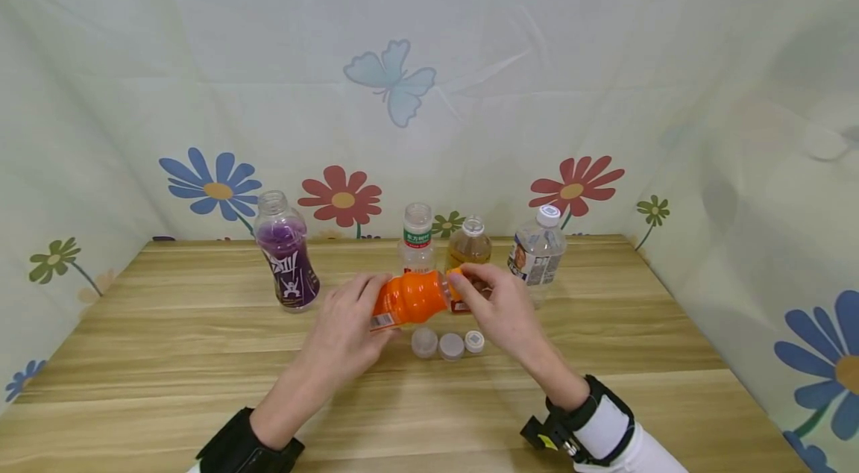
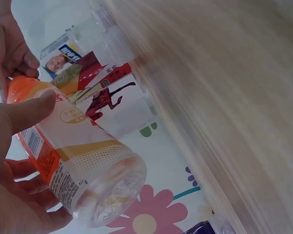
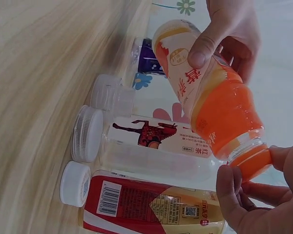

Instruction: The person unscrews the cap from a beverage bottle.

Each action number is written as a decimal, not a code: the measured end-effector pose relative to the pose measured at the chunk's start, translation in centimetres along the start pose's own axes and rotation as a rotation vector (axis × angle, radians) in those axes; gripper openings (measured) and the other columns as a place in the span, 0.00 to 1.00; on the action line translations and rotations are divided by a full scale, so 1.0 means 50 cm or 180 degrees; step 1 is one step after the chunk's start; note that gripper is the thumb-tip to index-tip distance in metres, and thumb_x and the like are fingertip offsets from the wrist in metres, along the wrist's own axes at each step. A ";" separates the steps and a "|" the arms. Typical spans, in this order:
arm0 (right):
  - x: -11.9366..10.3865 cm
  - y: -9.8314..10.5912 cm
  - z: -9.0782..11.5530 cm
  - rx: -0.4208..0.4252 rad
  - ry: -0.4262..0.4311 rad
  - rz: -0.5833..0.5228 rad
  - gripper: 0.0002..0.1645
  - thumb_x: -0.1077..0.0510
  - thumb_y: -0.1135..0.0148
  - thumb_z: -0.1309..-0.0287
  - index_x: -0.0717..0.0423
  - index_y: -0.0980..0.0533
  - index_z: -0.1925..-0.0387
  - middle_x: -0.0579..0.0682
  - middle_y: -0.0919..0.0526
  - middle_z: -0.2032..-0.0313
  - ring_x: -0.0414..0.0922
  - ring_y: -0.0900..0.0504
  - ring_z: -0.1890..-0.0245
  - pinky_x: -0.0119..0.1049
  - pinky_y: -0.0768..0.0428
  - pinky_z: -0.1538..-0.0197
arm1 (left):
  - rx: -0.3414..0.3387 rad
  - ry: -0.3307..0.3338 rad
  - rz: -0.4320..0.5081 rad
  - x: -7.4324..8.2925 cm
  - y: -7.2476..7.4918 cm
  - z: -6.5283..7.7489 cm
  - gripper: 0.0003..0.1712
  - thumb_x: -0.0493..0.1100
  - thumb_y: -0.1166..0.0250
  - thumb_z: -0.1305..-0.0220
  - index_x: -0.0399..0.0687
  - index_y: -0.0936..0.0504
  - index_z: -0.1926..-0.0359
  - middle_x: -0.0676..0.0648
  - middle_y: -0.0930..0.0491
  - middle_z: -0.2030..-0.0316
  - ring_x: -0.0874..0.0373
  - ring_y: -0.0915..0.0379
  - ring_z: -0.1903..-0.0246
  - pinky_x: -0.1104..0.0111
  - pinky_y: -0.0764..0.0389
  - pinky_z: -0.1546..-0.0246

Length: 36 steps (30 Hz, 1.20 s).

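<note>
My left hand (image 1: 345, 331) grips an orange drink bottle (image 1: 412, 298) round its body. The bottle is tilted on its side above the table, with its neck to the right. In the left wrist view its clear base (image 2: 115, 195) faces the camera. The fingertips of my right hand (image 1: 503, 309) pinch the orange cap (image 3: 254, 162) at the bottle's mouth. A clear ring of the neck shows beside the cap in the right wrist view. Below the bottle, a translucent cap (image 1: 424, 343) and two white caps (image 1: 452, 347) lie in a row on the table.
Behind the hands stand an uncapped clear bottle (image 1: 417, 234) with a green band and an open amber drink bottle (image 1: 473, 242). An open purple bottle (image 1: 285, 257) is at left; a white-capped clear bottle (image 1: 539, 253) is at right. A flowered curtain (image 1: 429, 145) backs the wooden table (image 1: 201, 376).
</note>
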State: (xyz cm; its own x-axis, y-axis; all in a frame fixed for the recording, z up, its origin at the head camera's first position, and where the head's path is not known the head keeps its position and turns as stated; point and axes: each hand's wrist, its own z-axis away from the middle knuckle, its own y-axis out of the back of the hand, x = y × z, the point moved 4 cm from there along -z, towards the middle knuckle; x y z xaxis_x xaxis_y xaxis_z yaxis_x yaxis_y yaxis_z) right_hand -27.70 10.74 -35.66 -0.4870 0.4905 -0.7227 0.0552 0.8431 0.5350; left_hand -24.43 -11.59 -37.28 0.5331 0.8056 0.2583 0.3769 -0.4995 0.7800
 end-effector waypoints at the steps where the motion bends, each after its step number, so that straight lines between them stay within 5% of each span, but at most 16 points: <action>1: -0.001 0.000 0.000 -0.0010 -0.0001 0.0009 0.16 0.50 0.35 0.29 0.58 0.14 0.54 0.48 0.14 0.65 0.42 0.17 0.69 0.35 0.17 0.67 | -0.0001 -0.0004 0.0006 0.000 -0.001 0.001 0.44 0.43 0.12 0.60 0.39 0.22 0.41 0.44 0.20 0.49 0.46 0.20 0.52 0.45 0.21 0.49; 36: -0.013 0.004 0.002 -0.0203 0.0068 -0.0365 0.15 0.62 0.31 0.35 0.61 0.16 0.48 0.51 0.18 0.61 0.47 0.22 0.62 0.33 0.16 0.60 | -0.0153 0.0073 0.0250 -0.007 -0.008 0.001 0.43 0.39 0.15 0.54 0.36 0.24 0.38 0.40 0.21 0.45 0.43 0.22 0.49 0.44 0.24 0.42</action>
State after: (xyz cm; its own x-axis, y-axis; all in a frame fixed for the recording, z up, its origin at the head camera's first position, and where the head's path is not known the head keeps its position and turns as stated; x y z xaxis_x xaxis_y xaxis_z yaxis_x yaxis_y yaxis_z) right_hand -27.29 10.64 -35.13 -0.5054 0.3863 -0.7716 -0.0571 0.8773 0.4766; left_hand -24.72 -11.68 -37.73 0.5419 0.7719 0.3324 0.2975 -0.5461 0.7831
